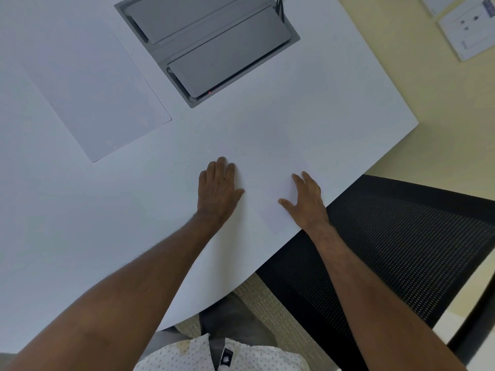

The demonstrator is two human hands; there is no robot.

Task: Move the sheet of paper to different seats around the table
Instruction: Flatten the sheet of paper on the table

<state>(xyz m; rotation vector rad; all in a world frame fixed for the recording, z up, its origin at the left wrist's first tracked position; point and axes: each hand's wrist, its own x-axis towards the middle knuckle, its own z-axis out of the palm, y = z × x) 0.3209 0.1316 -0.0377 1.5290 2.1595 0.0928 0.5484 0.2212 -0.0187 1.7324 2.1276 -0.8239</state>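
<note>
A white sheet of paper (265,170) lies flat on the white table (120,210), close to the near edge and in front of a black mesh chair (396,236). Its outline is faint against the tabletop. My left hand (218,188) rests flat, fingers spread, on the sheet's left side. My right hand (306,200) presses flat on its right side near the table edge. Neither hand grips the sheet. A second white sheet (88,84) lies further away at the upper left.
A grey cable box (209,44) with two lids is set into the table's middle, with black cables at its far corner. The table's right edge runs diagonally past the chair. White floor sockets (468,30) sit on the beige floor at the upper right.
</note>
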